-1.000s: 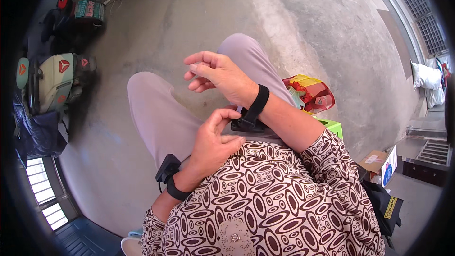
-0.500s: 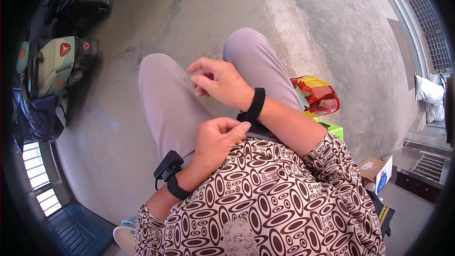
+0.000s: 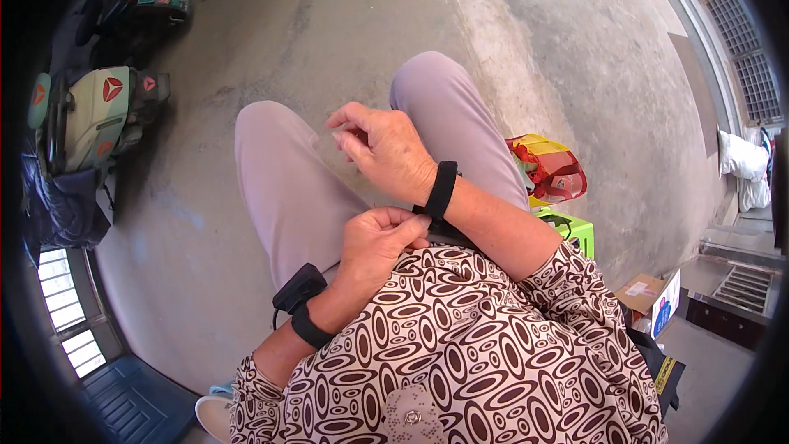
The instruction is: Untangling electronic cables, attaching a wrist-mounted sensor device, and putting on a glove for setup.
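Observation:
My right hand (image 3: pixel 385 148) hangs in the air between my knees, its fingers loosely bent and the thumb apart, with nothing in it. Around its wrist runs a black strap (image 3: pixel 445 187) with a dark part on the underside. My left hand (image 3: pixel 371 240) is closed in a pinch just below that wrist. Its thumb and finger tips meet beside the strap's dark part; what exactly they grip is hidden. A second black strap (image 3: pixel 307 327), bearing a small black device (image 3: pixel 301 286), circles my left wrist.
A red-and-yellow bag (image 3: pixel 559 171) and a bright green box-like thing (image 3: pixel 573 228) stand by my right leg. Parked scooters (image 3: pixel 99 119) line the left side. An opened cardboard box (image 3: pixel 641 292) lies at the right, and a dark blue mat (image 3: pixel 136 403) at the lower left.
My left thumb and fingertips have shifted slightly down and closer in against the right wrist's strap. The right hand has barely moved; its strapped wrist sits slightly lower and more to the left.

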Demonstrator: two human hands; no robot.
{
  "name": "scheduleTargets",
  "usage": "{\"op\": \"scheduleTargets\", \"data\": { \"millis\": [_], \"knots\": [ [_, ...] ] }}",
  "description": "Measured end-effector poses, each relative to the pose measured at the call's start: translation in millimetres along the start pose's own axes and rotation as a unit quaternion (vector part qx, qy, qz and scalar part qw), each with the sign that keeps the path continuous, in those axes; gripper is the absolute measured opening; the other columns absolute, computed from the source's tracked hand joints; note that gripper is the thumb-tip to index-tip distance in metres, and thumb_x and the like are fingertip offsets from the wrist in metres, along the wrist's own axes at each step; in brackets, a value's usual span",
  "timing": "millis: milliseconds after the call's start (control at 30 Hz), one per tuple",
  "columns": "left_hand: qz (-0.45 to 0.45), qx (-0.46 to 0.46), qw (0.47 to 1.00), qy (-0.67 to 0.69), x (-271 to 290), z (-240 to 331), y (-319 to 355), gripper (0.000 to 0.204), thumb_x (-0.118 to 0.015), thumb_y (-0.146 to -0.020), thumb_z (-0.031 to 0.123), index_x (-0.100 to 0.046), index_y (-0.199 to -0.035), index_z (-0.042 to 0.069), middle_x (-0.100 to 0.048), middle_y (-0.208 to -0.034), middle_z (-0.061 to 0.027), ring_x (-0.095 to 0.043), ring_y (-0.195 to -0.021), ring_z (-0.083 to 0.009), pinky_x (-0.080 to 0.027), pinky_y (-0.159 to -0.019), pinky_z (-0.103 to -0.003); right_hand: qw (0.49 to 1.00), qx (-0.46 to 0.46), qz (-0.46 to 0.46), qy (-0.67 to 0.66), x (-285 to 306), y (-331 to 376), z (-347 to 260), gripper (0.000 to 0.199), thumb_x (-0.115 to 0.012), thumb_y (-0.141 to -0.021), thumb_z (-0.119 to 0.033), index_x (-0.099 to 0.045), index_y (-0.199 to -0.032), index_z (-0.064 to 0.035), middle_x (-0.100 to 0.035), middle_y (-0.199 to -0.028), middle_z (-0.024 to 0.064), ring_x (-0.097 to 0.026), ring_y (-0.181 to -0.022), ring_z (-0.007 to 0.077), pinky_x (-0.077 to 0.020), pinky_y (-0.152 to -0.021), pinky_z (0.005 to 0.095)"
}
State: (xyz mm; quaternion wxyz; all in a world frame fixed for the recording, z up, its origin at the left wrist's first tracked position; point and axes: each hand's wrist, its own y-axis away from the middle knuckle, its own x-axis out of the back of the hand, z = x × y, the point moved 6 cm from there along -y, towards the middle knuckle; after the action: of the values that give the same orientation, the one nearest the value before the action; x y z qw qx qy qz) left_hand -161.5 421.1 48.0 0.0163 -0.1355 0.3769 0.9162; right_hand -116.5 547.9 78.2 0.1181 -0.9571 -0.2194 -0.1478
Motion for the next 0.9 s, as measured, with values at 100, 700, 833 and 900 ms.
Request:
{"op": "scheduleTargets", "data": {
  "millis": [100,700,833,900],
  "knots": [
    [-0.018,0.0,0.999,0.03,1,-4,-1,0.022,-0.069,-0.091,0.017,-0.063,-0.096,-0.004,-0.067,-0.085,-0.0088,-0.066,-0.073,-0.0136,-0.055,-0.066,-0.023,0.998,0.006,0.051,-0.019,4,-2,4,0.016,-0.058,-0.09,-0.003,-0.061,-0.105,0.001,-0.068,-0.076,0.0092,-0.067,-0.064,0.0143,-0.0544,-0.061,0.0274],
    [-0.022,0.047,0.996,0.071,0,-9,-2,0.022,-0.062,-0.094,0.018,-0.061,-0.098,-0.004,-0.066,-0.092,-0.0114,-0.065,-0.084,-0.0185,-0.054,-0.083,-0.029,0.991,-0.055,0.06,-0.101,6,-1,7,0.015,-0.057,-0.089,-0.001,-0.063,-0.103,0.0029,-0.07,-0.082,0.0098,-0.067,-0.066,0.0126,-0.0546,-0.062,0.0254],
    [-0.012,0.046,0.993,0.107,0,-6,-1,0.022,-0.065,-0.093,0.018,-0.059,-0.098,-0.003,-0.066,-0.089,-0.0113,-0.066,-0.08,-0.0174,-0.055,-0.075,-0.027,0.987,-0.087,0.056,-0.126,11,-2,10,0.015,-0.055,-0.09,-0.001,-0.063,-0.102,0.0035,-0.069,-0.082,0.0092,-0.067,-0.068,0.0125,-0.0549,-0.063,0.0252],
    [-0.012,0.051,0.99,0.131,-1,-8,-3,0.023,-0.068,-0.091,0.017,-0.058,-0.097,-0.002,-0.066,-0.085,-0.0109,-0.066,-0.076,-0.0158,-0.056,-0.067,-0.024,0.989,-0.076,0.048,-0.12,9,-2,10,0.015,-0.055,-0.09,-0.001,-0.063,-0.102,0.0032,-0.069,-0.08,0.0084,-0.067,-0.067,0.0121,-0.0549,-0.063,0.0251]
  ]
}}
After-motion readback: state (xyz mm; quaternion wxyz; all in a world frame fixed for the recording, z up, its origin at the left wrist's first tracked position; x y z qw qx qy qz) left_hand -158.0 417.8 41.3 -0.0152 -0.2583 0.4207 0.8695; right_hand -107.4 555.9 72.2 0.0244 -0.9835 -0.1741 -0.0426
